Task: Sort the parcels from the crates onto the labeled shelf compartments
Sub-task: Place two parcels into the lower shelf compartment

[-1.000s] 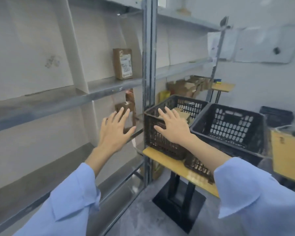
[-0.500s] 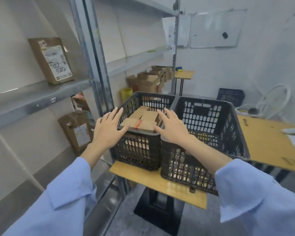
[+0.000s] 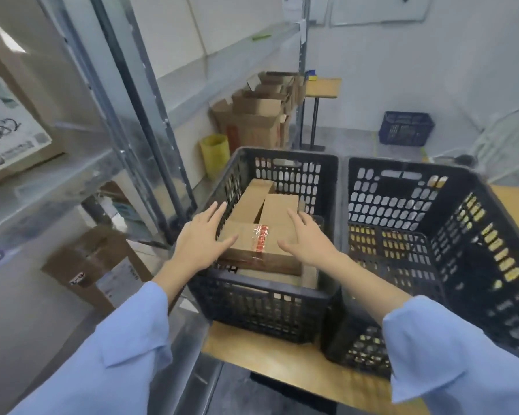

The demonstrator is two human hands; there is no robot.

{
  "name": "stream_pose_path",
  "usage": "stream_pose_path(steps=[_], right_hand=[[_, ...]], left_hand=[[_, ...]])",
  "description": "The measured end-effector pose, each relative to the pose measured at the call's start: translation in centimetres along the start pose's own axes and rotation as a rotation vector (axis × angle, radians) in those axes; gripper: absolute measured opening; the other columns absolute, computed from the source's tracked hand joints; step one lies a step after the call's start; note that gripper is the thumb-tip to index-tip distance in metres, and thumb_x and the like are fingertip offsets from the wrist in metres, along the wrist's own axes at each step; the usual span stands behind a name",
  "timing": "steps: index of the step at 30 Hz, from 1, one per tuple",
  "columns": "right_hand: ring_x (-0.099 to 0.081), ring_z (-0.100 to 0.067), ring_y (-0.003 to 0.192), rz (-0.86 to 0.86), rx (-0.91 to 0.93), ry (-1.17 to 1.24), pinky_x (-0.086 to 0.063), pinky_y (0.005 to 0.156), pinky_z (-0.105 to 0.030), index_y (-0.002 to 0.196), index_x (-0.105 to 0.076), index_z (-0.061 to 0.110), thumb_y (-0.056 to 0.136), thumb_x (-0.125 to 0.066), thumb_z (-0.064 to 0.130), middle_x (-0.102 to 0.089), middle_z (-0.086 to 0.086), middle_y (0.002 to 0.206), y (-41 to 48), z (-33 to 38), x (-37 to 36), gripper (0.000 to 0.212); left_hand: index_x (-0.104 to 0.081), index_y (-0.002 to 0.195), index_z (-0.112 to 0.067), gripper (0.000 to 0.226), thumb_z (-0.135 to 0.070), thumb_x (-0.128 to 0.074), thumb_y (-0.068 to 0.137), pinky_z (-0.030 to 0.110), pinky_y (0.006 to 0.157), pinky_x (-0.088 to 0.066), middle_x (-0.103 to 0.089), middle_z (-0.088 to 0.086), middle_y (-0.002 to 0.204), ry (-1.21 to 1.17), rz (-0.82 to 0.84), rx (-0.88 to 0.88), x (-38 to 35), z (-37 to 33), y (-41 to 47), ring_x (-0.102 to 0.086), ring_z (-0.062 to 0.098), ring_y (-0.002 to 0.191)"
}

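Note:
A black plastic crate (image 3: 261,307) on a wooden table holds several cardboard parcels. The topmost parcel (image 3: 259,239) is brown with red-printed tape across it. My left hand (image 3: 203,239) hovers with straight fingers at the parcel's left edge, over the crate rim. At the parcel's right edge my right hand (image 3: 306,239) is spread the same way. Neither hand grips anything. A second black crate (image 3: 450,235) stands to the right, with no parcels visible inside. The metal shelf (image 3: 42,187) on the left carries a labelled parcel (image 3: 9,136) above and another parcel (image 3: 99,268) below.
A shelf upright (image 3: 138,115) stands close to the left crate. Open cardboard boxes (image 3: 258,115) and a yellow bin (image 3: 215,152) sit on the floor behind. A small side table (image 3: 322,88) and a blue crate (image 3: 406,128) are farther back. The wooden table (image 3: 282,357) edge is near me.
The view has swung from the shelf toward the crates and closer in. Both hands have come down over the left crate and now flank the taped parcel.

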State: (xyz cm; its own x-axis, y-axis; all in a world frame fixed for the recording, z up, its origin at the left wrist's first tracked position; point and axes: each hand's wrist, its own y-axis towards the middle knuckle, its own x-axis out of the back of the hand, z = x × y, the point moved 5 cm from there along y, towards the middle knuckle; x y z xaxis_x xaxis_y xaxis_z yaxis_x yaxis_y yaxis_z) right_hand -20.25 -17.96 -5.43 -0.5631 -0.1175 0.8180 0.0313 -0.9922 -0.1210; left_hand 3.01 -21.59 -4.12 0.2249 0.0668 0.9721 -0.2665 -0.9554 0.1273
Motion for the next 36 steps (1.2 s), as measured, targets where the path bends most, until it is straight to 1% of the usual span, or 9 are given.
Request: stream_pose_path(steps=[4, 8, 12, 15, 18, 21, 27, 32, 36], right_hand=[[-0.023, -0.032, 0.148, 0.039, -0.091, -0.018, -0.030, 0.117, -0.048, 0.157, -0.011, 0.020, 0.088, -0.067, 0.043, -0.014, -0.013, 0.163, 2.4, -1.4, -1.5, 0.092], [-0.026, -0.032, 0.146, 0.057, -0.134, -0.006, -0.031, 0.116, -0.046, 0.157, -0.010, 0.020, 0.084, -0.072, 0.043, -0.018, -0.013, 0.161, 3.9, -2.2, -2.4, 0.099], [-0.026, -0.032, 0.146, 0.092, -0.167, -0.001, -0.033, 0.114, -0.047, 0.157, -0.004, 0.023, 0.079, -0.077, 0.044, -0.015, -0.014, 0.162, 4.8, -2.9, -3.3, 0.109], [-0.029, -0.034, 0.143, 0.126, -0.215, -0.015, -0.034, 0.115, -0.048, 0.157, -0.001, 0.023, 0.075, -0.080, 0.047, -0.018, -0.016, 0.160, 5.2, -3.8, -4.0, 0.117], [-0.033, -0.034, 0.141, 0.162, -0.255, -0.018, -0.035, 0.114, -0.047, 0.157, 0.001, 0.022, 0.074, -0.080, 0.048, -0.023, -0.017, 0.157, 5.4, -4.3, -4.7, 0.119], [-0.034, -0.034, 0.140, 0.177, -0.263, 0.004, -0.036, 0.113, -0.045, 0.157, 0.001, 0.021, 0.076, -0.080, 0.043, -0.024, -0.018, 0.156, 5.6, -4.4, -5.0, 0.116], [-0.037, -0.035, 0.137, 0.162, -0.267, 0.034, -0.037, 0.113, -0.044, 0.157, 0.001, 0.021, 0.077, -0.082, 0.033, -0.024, -0.020, 0.154, 5.9, -4.3, -4.9, 0.116], [-0.040, -0.036, 0.135, 0.148, -0.270, 0.068, -0.039, 0.111, -0.043, 0.157, -0.001, 0.019, 0.076, -0.083, 0.031, -0.027, -0.022, 0.151, 5.7, -4.0, -4.4, 0.115], [-0.048, -0.033, 0.130, 0.087, -0.272, 0.145, -0.045, 0.106, -0.047, 0.156, -0.007, 0.022, 0.072, -0.085, 0.031, -0.040, -0.017, 0.147, 5.7, -3.7, -3.8, 0.115]], left_hand=[[-0.015, 0.157, -0.029, 0.086, -0.060, -0.056, 0.089, 0.047, 0.115, -0.032, -0.017, -0.001, 0.164, -0.116, 0.101, -0.013, -3.3, 0.9, 2.2, -0.028, 0.025, 0.146], [-0.010, 0.157, -0.031, 0.094, -0.059, -0.063, 0.084, 0.047, 0.115, -0.032, -0.013, -0.001, 0.164, -0.206, 0.200, 0.028, -5.8, 2.2, 3.5, -0.025, 0.026, 0.147], [-0.008, 0.158, -0.026, 0.101, -0.057, -0.067, 0.082, 0.047, 0.118, -0.027, -0.010, 0.002, 0.164, -0.248, 0.318, 0.050, -7.6, 3.0, 4.7, -0.020, 0.024, 0.149], [-0.008, 0.157, -0.021, 0.105, -0.056, -0.070, 0.080, 0.047, 0.116, -0.030, -0.015, 0.006, 0.163, -0.260, 0.400, 0.066, -8.6, 3.3, 5.2, -0.026, 0.026, 0.146], [-0.008, 0.157, -0.016, 0.108, -0.052, -0.073, 0.079, 0.042, 0.115, -0.032, -0.021, 0.010, 0.160, -0.308, 0.451, 0.081, -9.1, 3.1, 5.3, -0.033, 0.027, 0.142], [-0.011, 0.156, -0.014, 0.106, -0.048, -0.075, 0.079, 0.039, 0.113, -0.032, -0.023, 0.012, 0.158, -0.337, 0.460, 0.075, -9.2, 2.9, 5.3, -0.034, 0.027, 0.140], [-0.016, 0.154, -0.015, 0.103, -0.047, -0.077, 0.076, 0.040, 0.109, -0.036, -0.030, 0.012, 0.153, -0.361, 0.426, 0.077, -8.7, 2.8, 5.3, -0.039, 0.026, 0.135], [-0.015, 0.154, -0.016, 0.102, -0.045, -0.076, 0.078, 0.039, 0.109, -0.036, -0.030, 0.010, 0.153, -0.384, 0.380, 0.075, -7.9, 2.5, 5.0, -0.040, 0.025, 0.134], [-0.014, 0.155, -0.016, 0.103, -0.046, -0.075, 0.079, 0.039, 0.110, -0.035, -0.027, 0.008, 0.155, -0.398, 0.303, 0.078, -6.8, 2.2, 4.9, -0.038, 0.024, 0.136]])
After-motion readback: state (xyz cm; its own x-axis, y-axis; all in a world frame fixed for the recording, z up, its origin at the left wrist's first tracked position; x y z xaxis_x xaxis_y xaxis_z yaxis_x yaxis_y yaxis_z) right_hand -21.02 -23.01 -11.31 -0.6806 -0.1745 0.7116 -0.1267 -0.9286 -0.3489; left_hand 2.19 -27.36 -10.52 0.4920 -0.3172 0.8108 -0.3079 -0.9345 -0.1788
